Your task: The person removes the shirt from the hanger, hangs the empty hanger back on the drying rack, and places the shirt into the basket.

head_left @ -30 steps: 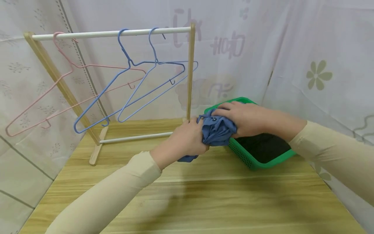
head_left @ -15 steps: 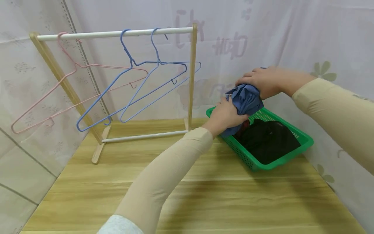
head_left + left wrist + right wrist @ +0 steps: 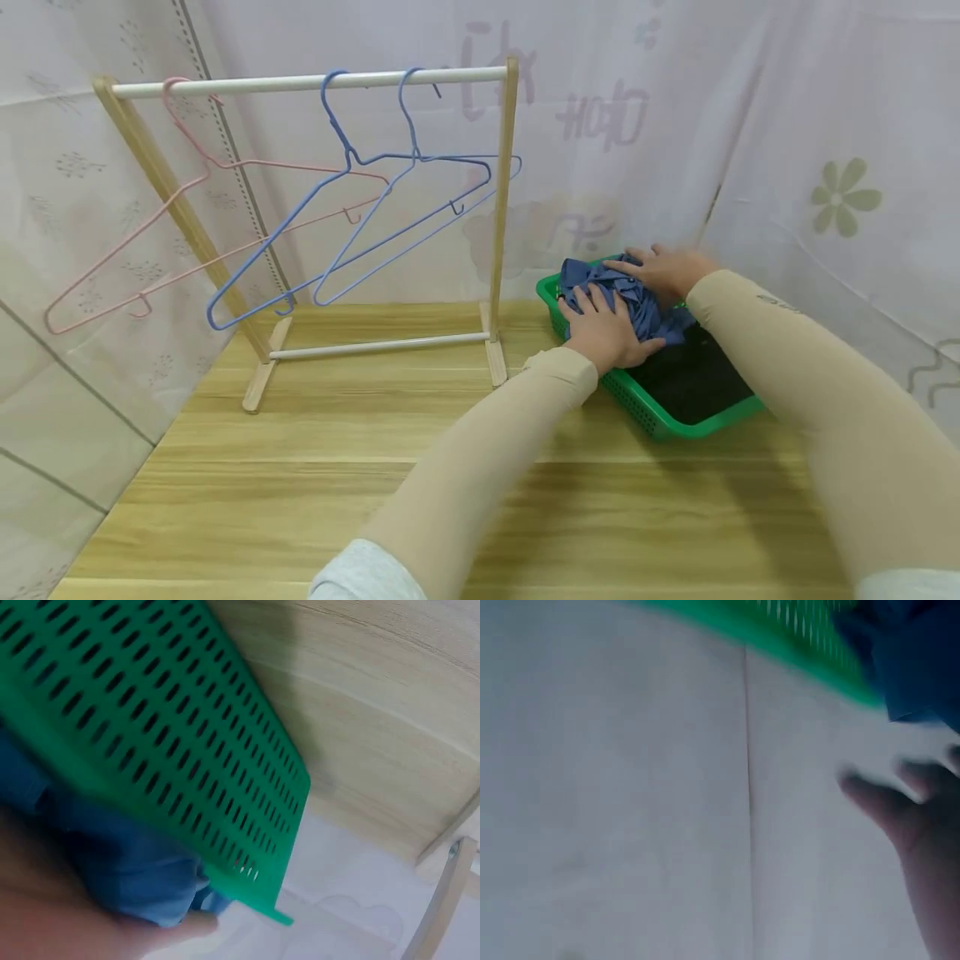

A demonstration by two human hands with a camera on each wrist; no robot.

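A crumpled blue garment (image 3: 577, 273) lies on top in the far left part of the green basket (image 3: 678, 430). My left hand (image 3: 602, 330) rests on its near side, fingers spread. On the far side, my right hand (image 3: 663, 272) lies against the cloth with its fingers extended. In the left wrist view, blue cloth (image 3: 142, 874) shows between the hand and the slotted basket wall (image 3: 165, 735). The right wrist view is blurred; there, the fingers look loosely apart below the blue cloth (image 3: 926, 664). Dark cloth (image 3: 693, 379) fills the nearer part of the basket.
A small wooden rack with a white rail (image 3: 292, 84) stands at the left. From it hang a pink hanger (image 3: 168, 200) and two blue hangers, one darker (image 3: 300, 204) and one lighter (image 3: 352, 242). A pale printed curtain (image 3: 810, 108) hangs behind the wooden table (image 3: 337, 467).
Both hands carried the bunched blue garment rightward from beside the basket, over it, and down into it. Their grip has loosened into spread fingers on the cloth.
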